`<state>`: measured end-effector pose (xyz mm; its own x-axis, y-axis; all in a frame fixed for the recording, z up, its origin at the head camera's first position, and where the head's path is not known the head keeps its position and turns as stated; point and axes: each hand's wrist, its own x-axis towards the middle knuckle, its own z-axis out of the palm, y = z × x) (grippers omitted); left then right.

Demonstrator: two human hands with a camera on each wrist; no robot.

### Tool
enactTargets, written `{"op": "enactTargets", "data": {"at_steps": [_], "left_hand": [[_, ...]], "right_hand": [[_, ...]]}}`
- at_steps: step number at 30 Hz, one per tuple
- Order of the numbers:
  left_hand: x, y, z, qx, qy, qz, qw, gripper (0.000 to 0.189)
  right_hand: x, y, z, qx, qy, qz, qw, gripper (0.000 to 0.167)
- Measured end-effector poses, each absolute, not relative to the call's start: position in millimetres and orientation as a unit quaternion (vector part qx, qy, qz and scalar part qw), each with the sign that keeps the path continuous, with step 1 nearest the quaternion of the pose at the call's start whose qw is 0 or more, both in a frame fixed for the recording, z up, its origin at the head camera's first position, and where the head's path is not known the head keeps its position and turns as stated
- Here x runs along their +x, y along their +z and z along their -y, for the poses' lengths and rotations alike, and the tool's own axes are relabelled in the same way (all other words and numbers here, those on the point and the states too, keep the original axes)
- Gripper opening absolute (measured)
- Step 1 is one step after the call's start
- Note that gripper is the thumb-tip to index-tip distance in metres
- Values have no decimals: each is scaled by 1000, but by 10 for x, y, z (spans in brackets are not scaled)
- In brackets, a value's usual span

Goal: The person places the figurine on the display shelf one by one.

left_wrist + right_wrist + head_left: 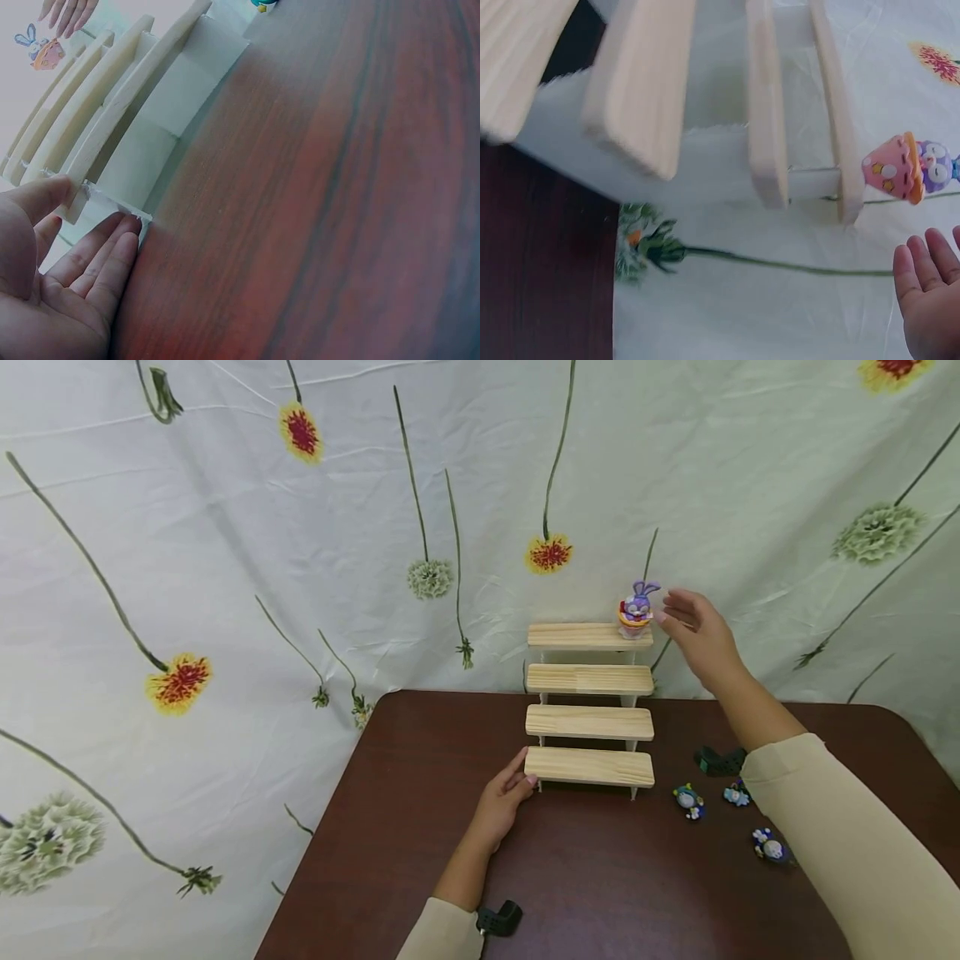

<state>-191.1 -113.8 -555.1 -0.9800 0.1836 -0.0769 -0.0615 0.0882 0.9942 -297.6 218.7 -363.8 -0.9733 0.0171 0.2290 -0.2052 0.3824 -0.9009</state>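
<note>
Figurine (636, 610) atop stand (589, 678), right hand (699, 631), fingers extended, at figurine's three o'clock, left hand (500, 806) gripping stand at eight o'clock.

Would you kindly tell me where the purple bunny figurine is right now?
In the head view, the purple bunny figurine stands at the right end of the top wooden step, just left of the right hand.

Brown table (600, 868), rounded corners; behind, wrinkled pale cloth (360, 527), flower-printed, some blooms (430, 578) apparently dandelions.
</note>
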Motion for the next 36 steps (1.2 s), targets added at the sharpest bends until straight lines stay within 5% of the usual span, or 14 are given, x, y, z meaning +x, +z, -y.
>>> {"op": "enactTargets", "data": {"at_steps": [16, 36], "left_hand": [[-1923, -5524, 1149, 41, 673, -734, 85, 59], [-1917, -5555, 1134, 40, 673, -734, 82, 59]], "right_hand": [[-2742, -3930, -2418, 38, 550, 823, 139, 60], [-2364, -4306, -2541, 56, 547, 828, 106, 61]]}}
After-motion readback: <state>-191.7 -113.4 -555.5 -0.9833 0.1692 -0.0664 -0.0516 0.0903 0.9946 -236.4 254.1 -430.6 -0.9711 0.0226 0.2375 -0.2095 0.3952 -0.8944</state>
